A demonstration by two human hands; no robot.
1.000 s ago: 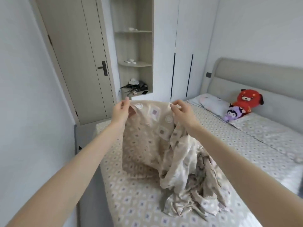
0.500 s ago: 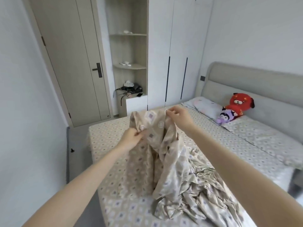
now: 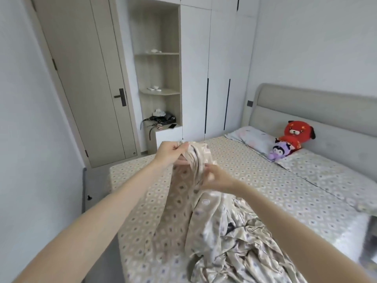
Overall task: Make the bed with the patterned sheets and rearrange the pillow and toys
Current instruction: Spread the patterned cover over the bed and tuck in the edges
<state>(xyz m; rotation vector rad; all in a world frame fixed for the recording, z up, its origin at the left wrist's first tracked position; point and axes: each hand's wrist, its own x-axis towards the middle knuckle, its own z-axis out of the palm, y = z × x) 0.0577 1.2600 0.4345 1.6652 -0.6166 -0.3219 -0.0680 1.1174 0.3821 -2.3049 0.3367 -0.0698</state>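
**Desk:** Item one, the sheet?

**Operator:** I log the loose patterned sheet [image 3: 183, 211] as bunched. Its top edge is lifted above the bed [image 3: 255, 174], and the rest lies crumpled on the mattress nearest me.

**Desk:** Grips?

**Operator:** Left hand [image 3: 173, 155]: grip closed round the gathered top edge. Right hand [image 3: 216, 178]: grip pinching a fold just below it. The two hands are close together.

**Desk:** Pillow, toys?

**Operator:** Pale pillow [image 3: 253, 138]: flat, at the headboard [image 3: 316, 107] end. Red plush [image 3: 295, 133]: leaning against the headboard. Purple plush [image 3: 281, 153]: in front of the red one and touching it, just beside the pillow.

**Desk:** Surroundings?

**Operator:** White wardrobe [image 3: 214, 68] and a shut door [image 3: 87, 78] beyond the bed.
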